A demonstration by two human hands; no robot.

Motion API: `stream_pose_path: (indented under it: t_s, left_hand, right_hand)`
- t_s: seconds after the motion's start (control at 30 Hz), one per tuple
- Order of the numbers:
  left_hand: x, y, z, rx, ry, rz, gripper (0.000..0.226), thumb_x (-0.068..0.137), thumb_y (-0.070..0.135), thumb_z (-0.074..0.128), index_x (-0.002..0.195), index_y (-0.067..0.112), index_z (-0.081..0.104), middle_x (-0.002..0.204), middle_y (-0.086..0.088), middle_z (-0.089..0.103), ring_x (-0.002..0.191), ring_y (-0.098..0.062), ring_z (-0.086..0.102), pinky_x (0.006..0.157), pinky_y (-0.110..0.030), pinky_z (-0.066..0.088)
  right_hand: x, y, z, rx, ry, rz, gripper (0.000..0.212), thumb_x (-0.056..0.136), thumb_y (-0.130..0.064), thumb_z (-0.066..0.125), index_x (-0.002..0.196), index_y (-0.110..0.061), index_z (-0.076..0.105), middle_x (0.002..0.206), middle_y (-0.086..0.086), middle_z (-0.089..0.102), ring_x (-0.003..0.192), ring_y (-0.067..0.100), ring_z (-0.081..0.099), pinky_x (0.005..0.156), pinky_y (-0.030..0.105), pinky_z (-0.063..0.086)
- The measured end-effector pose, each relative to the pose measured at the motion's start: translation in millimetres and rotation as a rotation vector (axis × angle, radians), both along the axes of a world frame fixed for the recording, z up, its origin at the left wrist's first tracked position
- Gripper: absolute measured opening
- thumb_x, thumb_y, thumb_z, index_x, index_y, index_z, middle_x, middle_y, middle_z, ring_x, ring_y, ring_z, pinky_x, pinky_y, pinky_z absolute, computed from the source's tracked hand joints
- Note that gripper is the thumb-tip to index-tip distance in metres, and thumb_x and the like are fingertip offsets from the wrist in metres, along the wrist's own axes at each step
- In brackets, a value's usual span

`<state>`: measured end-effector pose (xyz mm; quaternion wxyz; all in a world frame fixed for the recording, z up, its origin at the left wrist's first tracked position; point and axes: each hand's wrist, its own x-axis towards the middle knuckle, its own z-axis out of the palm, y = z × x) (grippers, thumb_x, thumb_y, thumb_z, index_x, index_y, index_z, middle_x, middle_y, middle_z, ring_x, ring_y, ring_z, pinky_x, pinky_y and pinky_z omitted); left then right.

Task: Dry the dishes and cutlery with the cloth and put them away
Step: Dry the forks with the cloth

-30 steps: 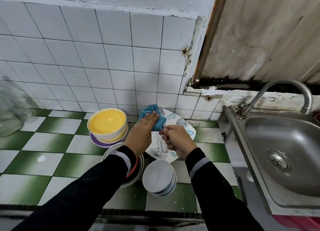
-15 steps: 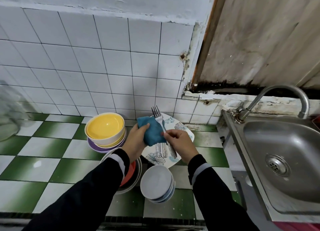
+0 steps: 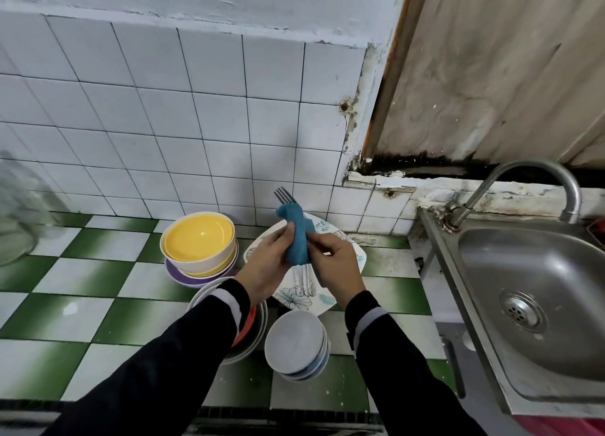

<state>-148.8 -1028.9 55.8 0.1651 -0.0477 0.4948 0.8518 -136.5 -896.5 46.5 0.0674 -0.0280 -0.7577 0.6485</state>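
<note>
Head view: cloth [image 3: 297, 239] wraps the forks [image 3: 303, 282], hiding their middles.

On the counter [image 3: 98, 304] a bowl stack [image 3: 199, 245] sits near the back edge, a plate [image 3: 294, 299] just right of it; smaller bowls [image 3: 294, 344] stand nearer the front edge, the sink [image 3: 540, 272] beyond the right edge.

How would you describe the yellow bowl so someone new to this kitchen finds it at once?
Start at the steel sink on the right and go left along the green-and-white checked counter, past the flowered plate. There a short stack stands near the tiled wall, on a purple dish. The yellow bowl tops it: the only one bright yellow inside, cream outside.
</note>
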Motion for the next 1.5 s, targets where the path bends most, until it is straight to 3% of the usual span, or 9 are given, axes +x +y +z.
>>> stream_pose_path:
  t_s: [0.2, 0.37, 0.5, 0.6, 0.73, 0.87, 1.07, 1.33, 1.5]
  left_hand:
    - [-4.8, 2.2, 1.2, -0.131, -0.017, 0.044, 0.025, 0.099, 0.018, 0.052, 0.117, 0.002, 0.059, 0.102, -0.012, 0.069, 0.086, -0.018, 0.068, 0.074, -0.030, 0.058]
    - [-3.2, 11.8, 4.3, -0.277, 0.051, 0.018, 0.014, 0.099, 0.018, 0.055, 0.109, 0.011, 0.063, 0.093, 0.000, 0.072, 0.079, -0.008, 0.069, 0.065, -0.022, 0.055]
    - [-13.7, 7.4, 6.7, -0.516, 0.168, 0.119, 0.013, 0.096, 0.017, 0.062, 0.105, 0.008, 0.061, 0.096, -0.008, 0.069, 0.088, -0.021, 0.065, 0.073, -0.027, 0.054]
    - [-17.1, -4.6, 3.8, -0.802, 0.319, 0.063, 0.027, 0.088, 0.027, 0.070, 0.105, 0.007, 0.062, 0.097, -0.009, 0.071, 0.088, -0.024, 0.067, 0.078, -0.035, 0.054]
    - [-10.4, -4.9, 1.8, -0.920, 0.397, 0.009, 0.029, 0.084, 0.031, 0.072, 0.101, 0.011, 0.062, 0.094, -0.002, 0.070, 0.087, -0.020, 0.067, 0.079, -0.035, 0.054]
    - [-7.9, -7.3, -0.6, -0.886, 0.406, -0.012, 0.017, 0.088, 0.021, 0.072, 0.100, 0.017, 0.060, 0.090, 0.000, 0.067, 0.085, -0.018, 0.064, 0.076, -0.027, 0.051]
    - [3.1, -26.1, -9.2, -0.761, 0.397, -0.092, 0.046, 0.068, 0.052, 0.072, 0.096, 0.016, 0.065, 0.095, -0.013, 0.071, 0.083, -0.016, 0.064, 0.079, -0.035, 0.052]
    - [-1.1, -8.6, 10.1, -0.662, 0.356, -0.103, 0.016, 0.092, 0.016, 0.067, 0.104, 0.006, 0.063, 0.095, -0.009, 0.070, 0.084, -0.016, 0.064, 0.076, -0.025, 0.053]
    - [2.6, -23.6, -1.2, -0.667, 0.340, -0.187, 0.020, 0.090, 0.020, 0.070, 0.105, 0.008, 0.065, 0.093, -0.002, 0.070, 0.083, -0.009, 0.064, 0.076, -0.021, 0.052]
  right_hand:
    - [1.8, 1.2, -2.5, 0.162, -0.036, 0.198, 0.029, 0.083, 0.000, 0.059, 0.100, -0.013, 0.079, 0.092, -0.002, 0.074, 0.087, 0.012, 0.067, 0.086, 0.032, 0.055]
    - [-3.5, 2.0, 12.9, 0.133, -0.023, -0.142, 0.037, 0.079, -0.011, 0.057, 0.047, -0.016, 0.040, 0.046, -0.011, 0.035, 0.050, 0.008, 0.031, 0.053, 0.032, 0.033]
    - [-8.2, -0.9, 25.2, 0.188, 0.119, -0.337, 0.020, 0.084, -0.016, 0.060, 0.065, -0.019, 0.054, 0.065, -0.008, 0.048, 0.061, 0.010, 0.041, 0.062, 0.030, 0.037]
    - [-20.9, 3.1, 36.5, 0.270, 0.064, -0.087, 0.020, 0.088, -0.031, 0.071, 0.105, -0.021, 0.069, 0.099, -0.002, 0.053, 0.086, 0.003, 0.052, 0.079, 0.022, 0.044]
    - [-35.1, -3.5, 38.3, 0.416, 0.049, 0.007, 0.024, 0.088, -0.030, 0.073, 0.105, -0.014, 0.075, 0.098, 0.003, 0.063, 0.089, 0.011, 0.056, 0.082, 0.023, 0.043]
    - [-38.4, 0.6, 47.7, 0.207, -0.030, 0.030, 0.009, 0.087, -0.011, 0.072, 0.094, -0.010, 0.079, 0.083, -0.001, 0.072, 0.079, 0.008, 0.063, 0.083, 0.026, 0.051]
    - [-38.2, 21.9, 63.2, 0.022, -0.033, 0.048, 0.012, 0.090, -0.006, 0.070, 0.099, -0.004, 0.077, 0.082, 0.009, 0.074, 0.071, 0.006, 0.061, 0.077, 0.022, 0.052]
    - [-30.3, 11.5, 58.7, 0.069, -0.043, 0.071, 0.013, 0.089, -0.010, 0.072, 0.081, -0.020, 0.076, 0.084, 0.006, 0.075, 0.080, 0.015, 0.066, 0.085, 0.034, 0.055]
    - [-26.9, 30.3, 75.7, -0.015, 0.006, 0.048, 0.011, 0.091, -0.003, 0.067, 0.097, 0.002, 0.075, 0.071, 0.005, 0.071, 0.057, -0.001, 0.060, 0.060, 0.011, 0.046]
